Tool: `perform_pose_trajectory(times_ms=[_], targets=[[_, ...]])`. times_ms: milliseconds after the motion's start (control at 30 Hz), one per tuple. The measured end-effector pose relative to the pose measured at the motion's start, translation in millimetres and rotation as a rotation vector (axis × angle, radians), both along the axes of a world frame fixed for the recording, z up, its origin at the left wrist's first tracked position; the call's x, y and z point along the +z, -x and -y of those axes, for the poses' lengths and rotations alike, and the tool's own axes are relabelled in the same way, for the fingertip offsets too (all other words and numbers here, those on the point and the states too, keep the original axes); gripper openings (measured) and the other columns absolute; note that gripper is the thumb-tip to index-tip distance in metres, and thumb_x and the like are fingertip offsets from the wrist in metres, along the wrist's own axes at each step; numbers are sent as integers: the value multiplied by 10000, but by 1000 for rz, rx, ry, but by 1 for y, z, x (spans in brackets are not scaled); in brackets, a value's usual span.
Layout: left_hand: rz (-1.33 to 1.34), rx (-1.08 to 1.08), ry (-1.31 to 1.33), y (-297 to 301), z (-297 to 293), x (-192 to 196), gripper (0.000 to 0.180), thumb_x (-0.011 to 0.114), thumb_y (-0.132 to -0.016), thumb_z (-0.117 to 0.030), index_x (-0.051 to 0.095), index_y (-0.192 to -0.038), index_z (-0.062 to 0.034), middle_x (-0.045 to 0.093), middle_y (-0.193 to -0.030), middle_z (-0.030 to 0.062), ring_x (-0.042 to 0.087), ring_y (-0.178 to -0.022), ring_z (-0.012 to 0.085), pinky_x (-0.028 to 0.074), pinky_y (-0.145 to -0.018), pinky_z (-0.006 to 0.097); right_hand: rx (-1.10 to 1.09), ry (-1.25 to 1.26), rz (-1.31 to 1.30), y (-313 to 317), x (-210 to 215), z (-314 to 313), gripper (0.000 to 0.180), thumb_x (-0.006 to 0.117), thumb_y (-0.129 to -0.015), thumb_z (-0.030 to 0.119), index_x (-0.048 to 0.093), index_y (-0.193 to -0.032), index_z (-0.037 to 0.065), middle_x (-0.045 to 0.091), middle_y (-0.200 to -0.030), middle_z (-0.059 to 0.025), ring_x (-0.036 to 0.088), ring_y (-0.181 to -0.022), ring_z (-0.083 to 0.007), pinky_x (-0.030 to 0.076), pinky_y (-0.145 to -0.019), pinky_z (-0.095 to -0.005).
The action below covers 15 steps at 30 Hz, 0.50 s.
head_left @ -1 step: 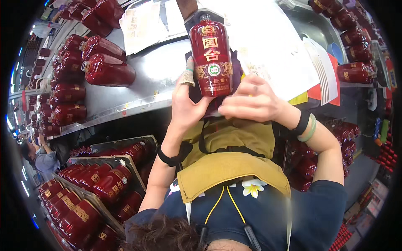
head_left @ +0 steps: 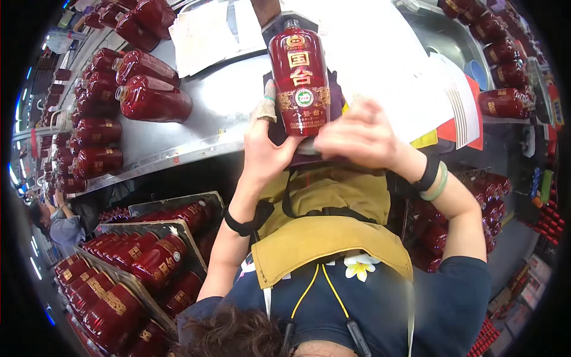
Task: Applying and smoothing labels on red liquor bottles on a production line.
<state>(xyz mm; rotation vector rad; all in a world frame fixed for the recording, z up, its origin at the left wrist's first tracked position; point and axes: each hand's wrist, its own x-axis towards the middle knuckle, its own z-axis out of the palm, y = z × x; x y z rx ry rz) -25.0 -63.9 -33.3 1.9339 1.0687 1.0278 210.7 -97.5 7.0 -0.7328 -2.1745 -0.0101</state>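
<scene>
A glossy red bottle (head_left: 299, 77) with gold lettering and a round white-and-green mark lies in front of me, its neck pointing away. My left hand (head_left: 266, 140) grips its lower left side, thumb at the base and fingers along the side. A finger cover wraps one of those fingers. Close by the bottle's lower right edge is my right hand (head_left: 363, 135), its fingers bent and smeared by motion. Whether it touches the bottle or holds anything cannot be made out. Beneath the bottle shows dark purple cloth (head_left: 335, 98).
Red bottles (head_left: 156, 98) crowd the metal table (head_left: 208, 98) on the left. Printed sheets (head_left: 205, 38) lie at the back. A bright white surface (head_left: 380, 53) and papers (head_left: 455, 101) are at right, near a blue cup (head_left: 476, 72). Crates of bottles (head_left: 143, 256) stand lower left; a person (head_left: 62, 223) is beyond.
My right hand has shifted slightly beside the bottle's lower edge, and its fingers look more blurred. The bottle and my left hand have stayed nearly in place.
</scene>
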Motion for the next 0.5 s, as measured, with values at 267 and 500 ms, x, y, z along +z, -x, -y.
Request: perform_pose_trajectory(times_ms=[267,500], targets=[[-83,198,-565,-6,25,-12,544,846,-721,34,690,-1242,30,709,-1240,156,691,-1105,339,563,-908,403,-102,238,-174,7,6,12,262,839,-764,101,760,-1014,101,750,-982,2,627,-725,-198,506,-697,-323],[-313,208,-527,-16,45,-4,626,820,-768,34,660,-1363,-78,588,-1383,245,646,-1164,386,538,-964,424,-473,376,-760,0,4,0,257,712,-988,86,619,-1218,20,684,-908,-26,614,-815,-68,481,-737,-213]])
